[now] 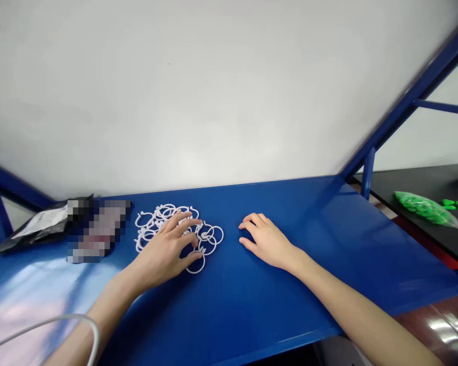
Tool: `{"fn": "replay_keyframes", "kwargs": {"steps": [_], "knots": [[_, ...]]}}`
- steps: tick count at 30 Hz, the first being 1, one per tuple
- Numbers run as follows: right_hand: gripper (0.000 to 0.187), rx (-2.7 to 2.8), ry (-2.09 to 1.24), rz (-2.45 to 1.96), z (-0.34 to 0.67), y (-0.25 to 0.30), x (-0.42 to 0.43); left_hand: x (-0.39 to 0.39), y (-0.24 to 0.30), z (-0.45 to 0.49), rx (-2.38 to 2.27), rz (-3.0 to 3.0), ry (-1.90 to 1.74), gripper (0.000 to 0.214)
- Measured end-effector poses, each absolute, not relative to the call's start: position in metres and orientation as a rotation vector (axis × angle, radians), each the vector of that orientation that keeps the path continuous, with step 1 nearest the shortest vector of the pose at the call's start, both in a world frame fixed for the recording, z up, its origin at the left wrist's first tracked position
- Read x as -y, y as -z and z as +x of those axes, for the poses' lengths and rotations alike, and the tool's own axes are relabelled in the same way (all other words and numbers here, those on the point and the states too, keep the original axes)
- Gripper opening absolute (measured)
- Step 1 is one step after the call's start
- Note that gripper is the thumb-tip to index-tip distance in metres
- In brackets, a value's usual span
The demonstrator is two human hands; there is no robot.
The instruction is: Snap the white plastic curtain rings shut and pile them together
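Note:
White plastic rings (145, 219), several of them with small clasps, lie in a loose heap on the blue table (229, 305), left of the middle. Over the heap's right part is my left hand (168, 251), its fingers apart and curved; it hides some of the rings. Its thumb tip is at one ring (195, 271) on the near side, and I cannot tell whether it touches. To the right of the heap, my right hand (267, 239) rests low over the bare tabletop, fingers slightly bent and thumb apart, with nothing in it.
A black mailing bag (49, 226) with a white label lies at the left, beside a blurred-out packet (103, 229). A white cable (61, 317) crosses my left forearm. Blue frame bars (397, 109) rise at both sides. On a dark surface at right lies a clear bag of green pieces (423, 207).

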State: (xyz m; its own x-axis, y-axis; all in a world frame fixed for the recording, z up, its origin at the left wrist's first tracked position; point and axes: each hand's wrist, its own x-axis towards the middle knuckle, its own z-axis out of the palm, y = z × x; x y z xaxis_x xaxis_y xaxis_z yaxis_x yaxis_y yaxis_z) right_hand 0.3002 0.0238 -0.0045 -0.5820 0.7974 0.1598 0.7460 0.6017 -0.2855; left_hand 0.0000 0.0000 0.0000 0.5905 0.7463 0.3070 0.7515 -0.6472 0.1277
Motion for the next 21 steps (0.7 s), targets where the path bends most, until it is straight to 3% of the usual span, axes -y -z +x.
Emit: {"fn": "replay_keyframes", "kwargs": {"steps": [5,13,21], "knots": [[0.026,2.552,-0.291,-1.271,0.301,0.005,-0.024,-0.001,-0.003,0.002,1.253,-2.846,0.582,0.014],[0.019,2.37,-0.524,-1.007,0.289,0.002,-0.013,0.01,-0.006,0.027,1.227,-2.64,1.096,0.008],[0.009,2.268,-0.669,-0.845,0.278,-0.002,0.002,0.024,0.007,0.058,1.045,-2.59,1.239,0.012]]}}
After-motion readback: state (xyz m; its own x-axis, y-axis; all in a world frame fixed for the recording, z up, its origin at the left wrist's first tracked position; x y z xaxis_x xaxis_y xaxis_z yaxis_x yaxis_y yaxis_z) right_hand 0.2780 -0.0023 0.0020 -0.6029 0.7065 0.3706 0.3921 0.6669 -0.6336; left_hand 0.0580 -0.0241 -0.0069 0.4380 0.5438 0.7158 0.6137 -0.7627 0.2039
